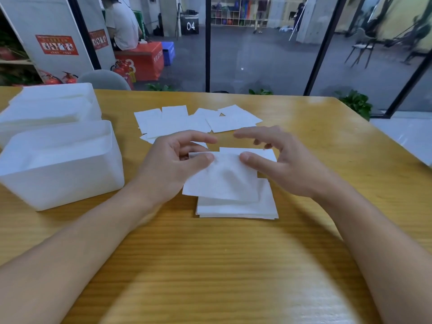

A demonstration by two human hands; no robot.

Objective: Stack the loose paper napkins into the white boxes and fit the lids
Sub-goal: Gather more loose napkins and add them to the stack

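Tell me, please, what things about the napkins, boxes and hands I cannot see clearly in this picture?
- Near box, head view: its cloudy wall blurs how many napkins are inside.
- Far box: partly behind the near box; contents unclear.
- Lids: not made out.
- Top napkin: the left hand hides its left edge, so the grip is uncertain.
- Right hand: motion blur hides whether the thumb touches.
- Stack: count too fine.
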